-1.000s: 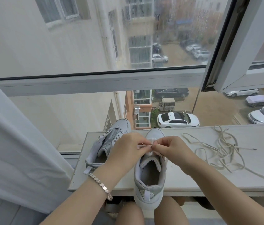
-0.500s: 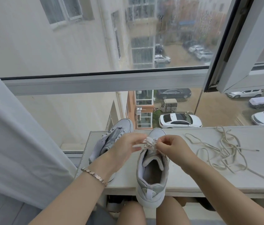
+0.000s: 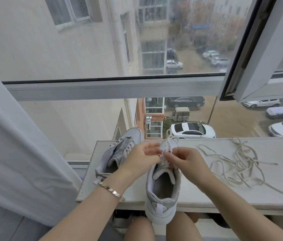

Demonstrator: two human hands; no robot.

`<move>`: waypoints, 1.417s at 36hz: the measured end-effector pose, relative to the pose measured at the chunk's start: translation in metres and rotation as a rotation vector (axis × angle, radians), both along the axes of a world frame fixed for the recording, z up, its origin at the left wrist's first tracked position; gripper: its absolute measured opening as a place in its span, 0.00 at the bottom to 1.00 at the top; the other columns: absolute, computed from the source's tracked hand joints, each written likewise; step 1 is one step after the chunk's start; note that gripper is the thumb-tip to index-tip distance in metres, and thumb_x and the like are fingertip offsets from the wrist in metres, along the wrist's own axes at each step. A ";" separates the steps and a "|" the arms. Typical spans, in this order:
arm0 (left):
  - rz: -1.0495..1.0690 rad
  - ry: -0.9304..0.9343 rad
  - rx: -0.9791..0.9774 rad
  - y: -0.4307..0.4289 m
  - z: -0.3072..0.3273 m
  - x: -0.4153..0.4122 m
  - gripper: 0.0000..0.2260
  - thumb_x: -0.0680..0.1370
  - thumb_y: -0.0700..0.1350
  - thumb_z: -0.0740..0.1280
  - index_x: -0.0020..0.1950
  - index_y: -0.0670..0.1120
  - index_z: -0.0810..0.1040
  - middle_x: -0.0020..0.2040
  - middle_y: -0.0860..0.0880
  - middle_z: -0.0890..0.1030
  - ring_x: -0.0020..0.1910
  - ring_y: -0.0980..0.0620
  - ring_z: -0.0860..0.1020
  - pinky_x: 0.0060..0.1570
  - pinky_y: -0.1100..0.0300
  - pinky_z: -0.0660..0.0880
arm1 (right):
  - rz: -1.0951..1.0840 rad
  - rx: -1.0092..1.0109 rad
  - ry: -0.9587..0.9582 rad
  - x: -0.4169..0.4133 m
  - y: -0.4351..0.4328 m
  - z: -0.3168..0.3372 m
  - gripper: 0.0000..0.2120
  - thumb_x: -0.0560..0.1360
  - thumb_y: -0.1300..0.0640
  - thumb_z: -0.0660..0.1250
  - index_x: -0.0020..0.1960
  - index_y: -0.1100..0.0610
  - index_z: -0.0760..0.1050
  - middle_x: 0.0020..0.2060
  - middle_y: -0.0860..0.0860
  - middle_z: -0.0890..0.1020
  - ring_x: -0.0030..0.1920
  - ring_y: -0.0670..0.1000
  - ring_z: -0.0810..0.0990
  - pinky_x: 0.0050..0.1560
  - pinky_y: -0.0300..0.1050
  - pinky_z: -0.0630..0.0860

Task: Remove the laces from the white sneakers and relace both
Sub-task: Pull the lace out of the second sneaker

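Two white sneakers stand on a white ledge [image 3: 206, 197] under the window. The near sneaker [image 3: 161, 197] has its heel over the ledge's front edge, toe pointing away from me. Its white lace [image 3: 169, 142] loops up above the tongue. My left hand [image 3: 141, 158] and my right hand [image 3: 185, 159] meet over its eyelets, each pinching a strand of that lace. The far sneaker [image 3: 120, 152] lies behind my left hand, partly hidden by it. A loose beige lace [image 3: 238, 164] lies tangled on the ledge to the right.
A white curtain [image 3: 15, 145] hangs at the left. The window glass [image 3: 102, 40] rises just behind the ledge, and an open window sash [image 3: 262, 49] juts in at the upper right. My knees [image 3: 163, 228] are below the ledge's front edge.
The lace on the near sneaker has been drawn up into a taller loop above the tongue. Both hands stay at the eyelets, and the view has shifted slightly.
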State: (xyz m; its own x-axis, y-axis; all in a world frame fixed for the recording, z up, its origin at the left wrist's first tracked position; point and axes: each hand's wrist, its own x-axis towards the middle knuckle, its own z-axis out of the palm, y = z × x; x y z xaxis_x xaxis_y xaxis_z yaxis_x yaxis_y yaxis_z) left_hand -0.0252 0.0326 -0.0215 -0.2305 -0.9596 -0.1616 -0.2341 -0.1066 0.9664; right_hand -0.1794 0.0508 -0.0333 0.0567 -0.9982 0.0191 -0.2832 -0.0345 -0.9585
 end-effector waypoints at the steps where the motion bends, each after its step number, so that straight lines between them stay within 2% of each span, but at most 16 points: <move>1: -0.038 -0.044 0.009 0.001 -0.002 -0.001 0.14 0.73 0.35 0.69 0.55 0.49 0.78 0.44 0.54 0.82 0.47 0.58 0.80 0.50 0.66 0.75 | 0.005 0.022 -0.033 0.000 0.000 0.000 0.15 0.76 0.58 0.66 0.34 0.67 0.76 0.25 0.51 0.74 0.28 0.44 0.70 0.31 0.32 0.66; 4: -0.079 -0.183 -0.095 0.002 -0.006 -0.003 0.08 0.72 0.42 0.72 0.45 0.55 0.81 0.42 0.54 0.82 0.44 0.60 0.79 0.50 0.68 0.72 | -0.035 0.083 -0.083 0.000 -0.001 0.000 0.14 0.77 0.59 0.63 0.40 0.68 0.78 0.31 0.56 0.77 0.33 0.49 0.72 0.37 0.39 0.67; 7: -0.044 -0.240 -0.168 0.003 -0.005 -0.004 0.06 0.71 0.46 0.73 0.39 0.56 0.80 0.38 0.56 0.82 0.38 0.63 0.76 0.40 0.73 0.70 | -0.182 0.124 -0.156 0.000 -0.006 0.003 0.13 0.76 0.62 0.61 0.35 0.60 0.79 0.27 0.49 0.80 0.29 0.45 0.77 0.31 0.32 0.70; 10: -0.036 -0.176 -0.174 0.005 -0.004 -0.006 0.06 0.73 0.49 0.71 0.36 0.55 0.80 0.35 0.56 0.82 0.37 0.62 0.77 0.40 0.73 0.71 | -0.278 0.282 -0.351 -0.006 -0.012 0.012 0.15 0.75 0.61 0.59 0.30 0.57 0.70 0.24 0.48 0.76 0.29 0.47 0.75 0.34 0.38 0.70; 14: -0.013 -0.112 -0.169 0.008 -0.002 -0.009 0.09 0.75 0.46 0.69 0.35 0.54 0.80 0.34 0.55 0.82 0.38 0.58 0.78 0.45 0.67 0.74 | -0.217 0.365 -0.632 -0.015 -0.014 0.019 0.16 0.76 0.62 0.57 0.30 0.56 0.64 0.26 0.49 0.71 0.28 0.48 0.69 0.34 0.40 0.66; 17: 0.037 -0.035 -0.128 0.009 -0.002 -0.012 0.09 0.76 0.43 0.68 0.36 0.51 0.80 0.32 0.54 0.81 0.34 0.60 0.78 0.42 0.68 0.75 | -0.212 0.334 -0.657 -0.016 -0.012 0.019 0.16 0.77 0.62 0.56 0.31 0.57 0.69 0.26 0.49 0.74 0.30 0.48 0.71 0.35 0.40 0.67; 21: 0.152 0.177 0.086 0.009 -0.004 -0.014 0.07 0.77 0.38 0.65 0.39 0.45 0.77 0.32 0.52 0.81 0.33 0.57 0.80 0.36 0.69 0.76 | -0.285 0.399 -0.771 -0.011 -0.011 0.019 0.10 0.77 0.65 0.57 0.40 0.61 0.74 0.33 0.54 0.77 0.31 0.50 0.75 0.34 0.40 0.75; 24: 0.207 0.288 0.184 0.006 -0.002 -0.011 0.08 0.78 0.39 0.63 0.39 0.45 0.74 0.36 0.48 0.82 0.33 0.51 0.80 0.38 0.64 0.78 | -0.255 0.395 -0.572 -0.006 -0.006 0.013 0.08 0.77 0.65 0.59 0.55 0.63 0.72 0.41 0.56 0.77 0.39 0.52 0.77 0.43 0.43 0.78; 27: 0.235 0.353 0.218 0.004 0.002 -0.006 0.09 0.80 0.42 0.61 0.41 0.44 0.75 0.40 0.44 0.82 0.36 0.46 0.81 0.42 0.57 0.80 | -0.232 0.320 -0.278 0.000 0.003 0.004 0.22 0.72 0.59 0.69 0.63 0.54 0.66 0.50 0.51 0.76 0.48 0.47 0.77 0.48 0.41 0.74; 29: 0.250 0.394 0.245 0.003 0.004 -0.003 0.14 0.80 0.44 0.60 0.35 0.43 0.72 0.39 0.43 0.82 0.35 0.44 0.81 0.37 0.58 0.80 | -0.212 0.192 -0.090 0.006 0.008 0.003 0.26 0.67 0.53 0.73 0.61 0.49 0.66 0.50 0.46 0.74 0.49 0.41 0.73 0.43 0.33 0.69; 32: 0.215 0.410 0.268 0.002 0.006 0.001 0.17 0.80 0.44 0.61 0.30 0.43 0.68 0.37 0.44 0.83 0.35 0.44 0.82 0.38 0.60 0.80 | -0.129 -0.007 0.165 0.011 0.012 -0.002 0.16 0.68 0.52 0.73 0.51 0.46 0.71 0.47 0.43 0.74 0.47 0.37 0.72 0.40 0.25 0.67; 36: 0.134 0.175 0.127 0.005 0.002 0.005 0.05 0.74 0.37 0.68 0.40 0.44 0.77 0.45 0.44 0.84 0.45 0.46 0.83 0.49 0.57 0.79 | -0.060 -0.064 0.383 0.009 0.010 -0.004 0.11 0.69 0.52 0.73 0.46 0.46 0.72 0.39 0.41 0.76 0.39 0.38 0.74 0.39 0.22 0.67; 42: 0.062 -0.202 -0.149 0.004 -0.001 0.012 0.08 0.73 0.34 0.69 0.45 0.46 0.82 0.42 0.50 0.84 0.45 0.55 0.81 0.52 0.58 0.78 | -0.028 -0.069 0.443 0.009 0.003 -0.004 0.05 0.71 0.50 0.71 0.43 0.46 0.75 0.33 0.38 0.76 0.35 0.36 0.73 0.34 0.25 0.68; 46: 0.164 -0.378 -0.386 -0.002 0.005 0.016 0.07 0.73 0.35 0.69 0.48 0.43 0.84 0.40 0.52 0.82 0.38 0.58 0.78 0.49 0.62 0.75 | -0.054 -0.049 0.430 0.007 0.000 -0.006 0.04 0.71 0.53 0.72 0.38 0.48 0.78 0.31 0.38 0.76 0.33 0.36 0.74 0.34 0.25 0.68; 48: 0.295 -0.339 -0.487 -0.008 0.019 0.021 0.08 0.74 0.34 0.68 0.45 0.45 0.84 0.37 0.54 0.82 0.36 0.57 0.79 0.45 0.63 0.76 | -0.078 -0.032 0.407 0.005 0.001 -0.007 0.03 0.70 0.53 0.72 0.39 0.50 0.80 0.30 0.37 0.76 0.33 0.35 0.74 0.34 0.24 0.69; 51: 0.537 -0.083 -0.525 -0.022 0.045 0.034 0.14 0.73 0.33 0.67 0.37 0.53 0.80 0.34 0.56 0.82 0.35 0.56 0.82 0.36 0.62 0.78 | -0.126 -0.015 0.365 0.001 0.003 -0.011 0.06 0.71 0.54 0.72 0.36 0.48 0.78 0.30 0.37 0.78 0.33 0.35 0.75 0.33 0.25 0.69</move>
